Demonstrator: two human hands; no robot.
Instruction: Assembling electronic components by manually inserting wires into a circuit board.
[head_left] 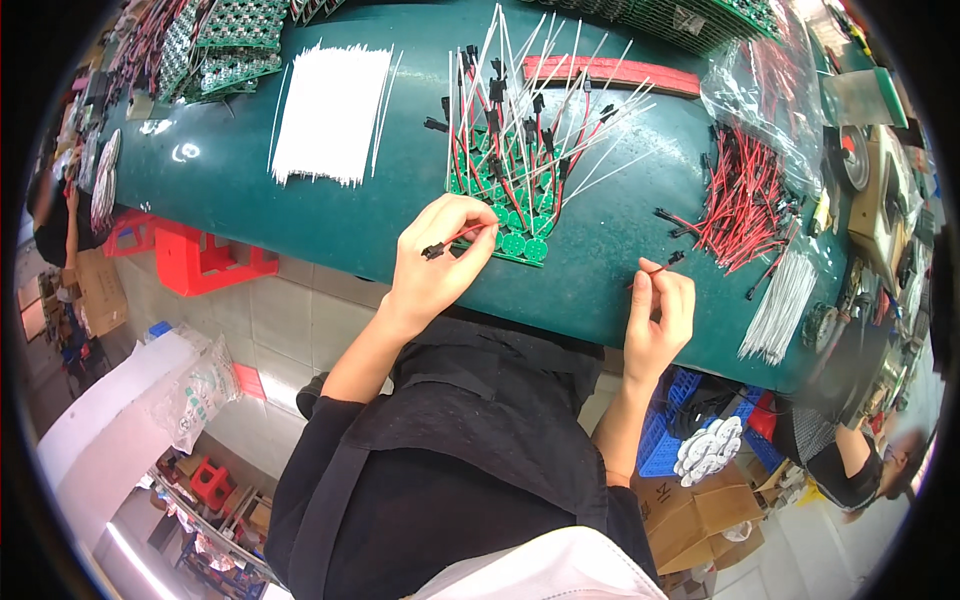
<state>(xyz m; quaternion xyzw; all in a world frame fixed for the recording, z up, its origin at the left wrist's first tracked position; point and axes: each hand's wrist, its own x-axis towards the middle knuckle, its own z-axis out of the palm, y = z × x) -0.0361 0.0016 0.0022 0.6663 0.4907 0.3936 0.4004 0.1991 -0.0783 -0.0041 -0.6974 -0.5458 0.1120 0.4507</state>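
White fabric (560,572) at the lower edge; black apron (480,385) beyond. Left hand (425,275): grip closed, one red-and-black lead (463,236) pinched at the near-left side of the green board sheet (514,245). Right hand (660,320): grip closed, a second lead (676,257) held near the worktop (590,290) edge, well apart from the sheet. Work judged part done — standing leads (497,90) are crowded over the sheet, bare discs are seen along its near edge — and a loose heap (740,205) is left at right.
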